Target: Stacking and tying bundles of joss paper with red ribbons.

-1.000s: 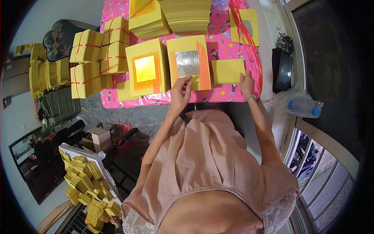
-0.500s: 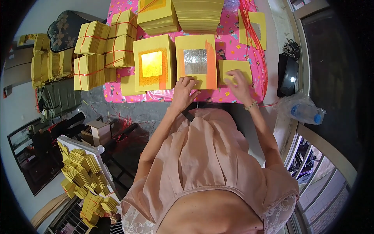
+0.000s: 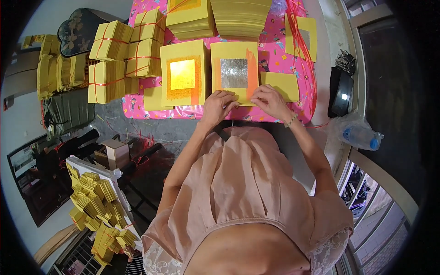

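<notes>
A stack of yellow paper sheets with a silver foil square (image 3: pixel 234 71) lies on the pink patterned table cover (image 3: pixel 275 46). My left hand (image 3: pixel 217 104) and my right hand (image 3: pixel 269 100) meet at its near edge, fingers pinching the top sheet. Left of it lies a similar stack with a gold foil square (image 3: pixel 183 73). A plain yellow folded sheet (image 3: pixel 283 85) lies just beyond my right hand. Whether the fingers have lifted the sheet is unclear.
Tied bundles of yellow paper (image 3: pixel 123 55) stand at the table's left, tall stacks (image 3: pixel 215 18) at the back. Red strings (image 3: pixel 302 32) hang at the right. A black device (image 3: pixel 341 91) and a plastic bottle (image 3: pixel 362 135) lie on the right ledge. Folded papers fill a tray (image 3: pixel 96 201) on the floor.
My right hand has moved left from the plain yellow sheet to the silver-foil stack. Both hands now meet at its near edge. The view has shifted slightly.
</notes>
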A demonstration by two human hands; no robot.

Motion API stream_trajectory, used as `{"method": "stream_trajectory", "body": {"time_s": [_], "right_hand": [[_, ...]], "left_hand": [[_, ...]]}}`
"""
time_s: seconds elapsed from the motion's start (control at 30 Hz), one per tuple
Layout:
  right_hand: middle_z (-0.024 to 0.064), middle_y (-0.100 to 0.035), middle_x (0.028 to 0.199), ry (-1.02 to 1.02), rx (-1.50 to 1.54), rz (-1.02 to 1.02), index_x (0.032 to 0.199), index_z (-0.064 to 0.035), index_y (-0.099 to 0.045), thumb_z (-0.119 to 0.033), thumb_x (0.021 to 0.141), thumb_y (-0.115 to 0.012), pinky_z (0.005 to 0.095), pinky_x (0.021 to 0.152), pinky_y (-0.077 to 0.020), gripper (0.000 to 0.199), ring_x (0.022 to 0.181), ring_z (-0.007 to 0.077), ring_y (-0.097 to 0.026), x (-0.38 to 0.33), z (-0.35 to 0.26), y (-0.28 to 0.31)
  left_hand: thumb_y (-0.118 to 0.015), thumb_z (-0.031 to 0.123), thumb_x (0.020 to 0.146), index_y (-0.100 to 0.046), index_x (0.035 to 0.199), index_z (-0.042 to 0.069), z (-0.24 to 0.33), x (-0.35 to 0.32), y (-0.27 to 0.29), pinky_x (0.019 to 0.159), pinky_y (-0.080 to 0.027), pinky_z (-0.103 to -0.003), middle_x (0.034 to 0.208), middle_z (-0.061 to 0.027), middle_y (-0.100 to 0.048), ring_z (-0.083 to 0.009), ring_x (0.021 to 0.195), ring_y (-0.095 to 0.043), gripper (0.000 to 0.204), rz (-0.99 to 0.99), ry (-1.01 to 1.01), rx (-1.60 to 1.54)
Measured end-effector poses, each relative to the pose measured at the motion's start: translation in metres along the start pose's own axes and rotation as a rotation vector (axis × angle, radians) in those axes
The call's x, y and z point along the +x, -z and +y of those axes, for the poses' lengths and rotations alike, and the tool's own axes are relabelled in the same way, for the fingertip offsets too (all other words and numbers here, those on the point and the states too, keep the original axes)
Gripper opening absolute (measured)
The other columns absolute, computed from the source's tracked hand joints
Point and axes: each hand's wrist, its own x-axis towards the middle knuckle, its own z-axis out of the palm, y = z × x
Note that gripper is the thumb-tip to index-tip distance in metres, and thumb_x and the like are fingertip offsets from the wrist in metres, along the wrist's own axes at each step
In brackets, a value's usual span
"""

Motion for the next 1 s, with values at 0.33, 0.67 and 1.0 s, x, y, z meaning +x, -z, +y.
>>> {"method": "stream_trajectory", "body": {"time_s": [0.33, 0.67, 1.0], "right_hand": [[0.0071, -0.061, 0.086, -0.084, 0.078, -0.059, 0.083, -0.0023, -0.067, -0.016, 0.085, -0.067, 0.0363, 0.078, -0.0453, 0.014, 0.084, 0.0238, -0.057, 0.009, 0.012, -0.002], [0.0084, -0.058, 0.083, -0.094, 0.094, -0.034, 0.08, -0.0033, -0.067, -0.019, 0.084, -0.067, 0.0377, 0.077, -0.0448, 0.016, 0.082, 0.0253, -0.056, 0.009, 0.012, -0.004], [0.0087, -0.061, 0.1, 0.033, -0.1, 0.044, 0.091, -0.0039, -0.065, -0.015, 0.081, -0.071, 0.0377, 0.08, -0.05, 0.016, 0.092, 0.0277, -0.059, 0.007, -0.014, 0.004]], "left_hand": [[-0.069, 0.022, 0.084, -0.074, 0.089, 0.005, 0.003, 0.002, -0.001, 0.081, -0.051, -0.039, 0.102, -0.0096, -0.07, -0.0302, 0.092, -0.063, 0.018, 0.029, 0.075, -0.029], [-0.069, 0.02, 0.082, -0.074, 0.084, 0.005, 0.005, 0.003, -0.002, 0.077, -0.051, -0.039, 0.095, -0.0091, -0.07, -0.03, 0.087, -0.064, 0.015, 0.07, 0.073, -0.03], [-0.068, 0.022, 0.084, -0.064, 0.099, 0.005, -0.003, 0.013, 0.003, 0.076, -0.05, -0.04, 0.104, -0.0116, -0.065, -0.0313, 0.086, -0.062, 0.023, -0.015, -0.076, 0.093]]}}
